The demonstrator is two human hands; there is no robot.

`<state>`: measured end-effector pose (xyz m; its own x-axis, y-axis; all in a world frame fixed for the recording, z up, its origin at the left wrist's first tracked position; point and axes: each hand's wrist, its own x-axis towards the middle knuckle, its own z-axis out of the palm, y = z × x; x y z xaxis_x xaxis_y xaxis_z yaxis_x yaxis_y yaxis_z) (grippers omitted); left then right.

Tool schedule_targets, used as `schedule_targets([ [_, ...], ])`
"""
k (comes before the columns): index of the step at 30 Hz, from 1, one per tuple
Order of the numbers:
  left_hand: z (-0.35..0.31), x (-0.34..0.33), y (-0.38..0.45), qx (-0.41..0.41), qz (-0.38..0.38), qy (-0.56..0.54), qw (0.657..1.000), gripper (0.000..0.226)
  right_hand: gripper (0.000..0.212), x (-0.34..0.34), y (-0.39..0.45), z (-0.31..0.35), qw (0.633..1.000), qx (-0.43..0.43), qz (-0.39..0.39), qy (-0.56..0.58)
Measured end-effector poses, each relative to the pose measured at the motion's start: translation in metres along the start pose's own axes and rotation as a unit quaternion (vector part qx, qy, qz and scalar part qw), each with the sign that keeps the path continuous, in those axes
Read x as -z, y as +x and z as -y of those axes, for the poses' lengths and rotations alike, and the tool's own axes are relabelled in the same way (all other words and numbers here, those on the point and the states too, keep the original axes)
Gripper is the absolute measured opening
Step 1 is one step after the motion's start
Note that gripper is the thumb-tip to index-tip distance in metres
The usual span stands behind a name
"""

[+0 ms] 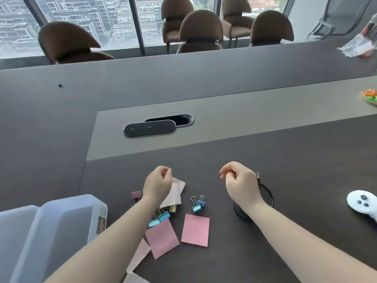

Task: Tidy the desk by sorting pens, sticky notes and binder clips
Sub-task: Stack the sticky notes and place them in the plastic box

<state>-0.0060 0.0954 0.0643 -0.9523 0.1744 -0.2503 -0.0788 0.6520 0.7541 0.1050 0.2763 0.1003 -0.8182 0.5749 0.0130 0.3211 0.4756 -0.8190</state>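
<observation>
My left hand [158,183] hovers over the dark desk with its fingers curled in, holding nothing that I can see. A pale pink sticky note [176,193] lies just under and to the right of it. My right hand [239,180] is loosely curled too, raised in front of a black mesh pen cup [267,196]. Two pink sticky notes [195,229] [162,237] lie flat near my forearms. Blue binder clips [197,205] [160,218] and a pink clip [136,195] are scattered between them. No pens show.
A translucent plastic storage box [61,227] stands at the near left. A white game controller [363,204] lies at the right edge. A black cable-port cover [150,127] sits in the desk's grey centre strip. Brown chairs [201,31] line the far side.
</observation>
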Motion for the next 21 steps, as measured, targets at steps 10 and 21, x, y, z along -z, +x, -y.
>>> schedule_targets([
  [10,0.110,0.040,0.000,0.126,-0.021,0.134,0.983,0.024,0.024,-0.099,0.001,-0.019,0.947,-0.099,0.246,-0.181],
  [21,0.137,0.043,0.008,0.169,-0.002,0.162,0.972,0.032,0.055,-0.159,0.016,0.000,0.907,-0.176,0.219,-0.314],
])
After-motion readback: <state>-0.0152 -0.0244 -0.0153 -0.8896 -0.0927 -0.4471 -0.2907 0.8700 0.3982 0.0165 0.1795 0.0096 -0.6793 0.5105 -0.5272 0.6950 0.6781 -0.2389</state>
